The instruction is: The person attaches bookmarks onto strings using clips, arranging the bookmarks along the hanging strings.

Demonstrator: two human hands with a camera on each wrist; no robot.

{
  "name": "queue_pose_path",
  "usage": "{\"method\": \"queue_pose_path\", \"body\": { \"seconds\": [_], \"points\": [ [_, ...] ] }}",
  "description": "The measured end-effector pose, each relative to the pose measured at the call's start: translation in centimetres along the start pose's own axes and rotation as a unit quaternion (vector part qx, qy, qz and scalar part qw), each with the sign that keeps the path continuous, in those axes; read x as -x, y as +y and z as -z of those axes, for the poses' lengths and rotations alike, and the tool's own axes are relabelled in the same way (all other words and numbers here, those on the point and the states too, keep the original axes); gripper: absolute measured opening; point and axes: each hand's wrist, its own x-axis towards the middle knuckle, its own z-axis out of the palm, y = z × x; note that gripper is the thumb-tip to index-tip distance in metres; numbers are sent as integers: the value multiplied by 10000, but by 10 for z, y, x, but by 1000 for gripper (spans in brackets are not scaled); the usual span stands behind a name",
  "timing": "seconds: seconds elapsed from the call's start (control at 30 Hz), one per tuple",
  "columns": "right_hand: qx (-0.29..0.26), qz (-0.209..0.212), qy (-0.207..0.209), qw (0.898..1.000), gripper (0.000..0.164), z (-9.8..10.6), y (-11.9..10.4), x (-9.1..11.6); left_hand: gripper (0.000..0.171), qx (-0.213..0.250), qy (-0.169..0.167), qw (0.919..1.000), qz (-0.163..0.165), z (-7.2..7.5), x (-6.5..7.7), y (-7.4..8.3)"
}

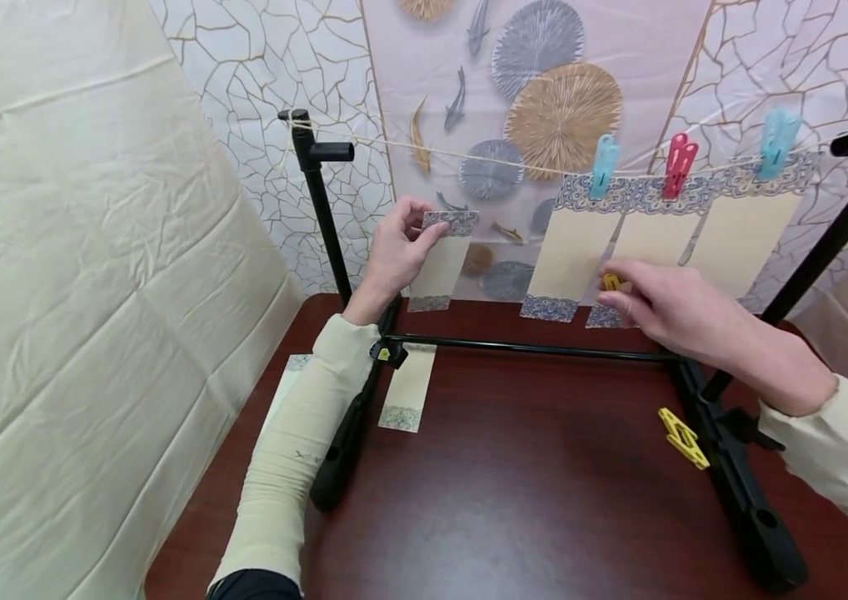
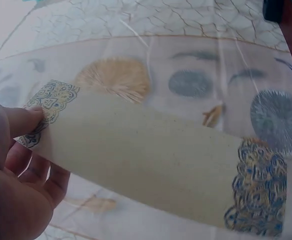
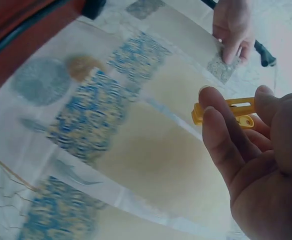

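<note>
Pinched at its patterned top end, a cream paper strip (image 1: 441,265) hangs from my left hand (image 1: 400,250), below the string. Its ornate blue-and-gold end bands (image 2: 258,187) show in the left wrist view. My right hand (image 1: 675,304) holds a yellow clothespin (image 3: 223,111) between thumb and fingers, in front of the hanging strips. Three similar strips (image 1: 577,250) hang side by side from the string (image 1: 469,156), held by a blue clothespin (image 1: 604,167), a red clothespin (image 1: 680,165) and another blue clothespin (image 1: 778,144).
A black frame (image 1: 325,208) holds the string between its posts; a thin crossbar (image 1: 529,345) runs low across it. Another strip (image 1: 407,392) lies on the dark red table (image 1: 514,500), one more partly behind the left sleeve. A yellow clothespin (image 1: 684,438) lies by the frame's right foot.
</note>
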Motion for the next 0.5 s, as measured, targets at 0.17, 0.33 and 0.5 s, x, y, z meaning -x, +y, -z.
{"method": "queue_pose_path", "body": {
  "seconds": [0.17, 0.33, 0.5],
  "points": [
    [-60, 43, 354, 9993, 25, 17, -5, -12, 18, 201, 96, 9997, -41, -3, 3, 10],
    [-115, -28, 807, 9967, 28, 34, -11, -26, 16, 347, 239, 9991, -110, -7, 7, 20],
    [34, 77, 1242, 9922, 28, 42, -15, -41, 16, 533, 295, 9981, 52, -12, 7, 35]
  ]
}}
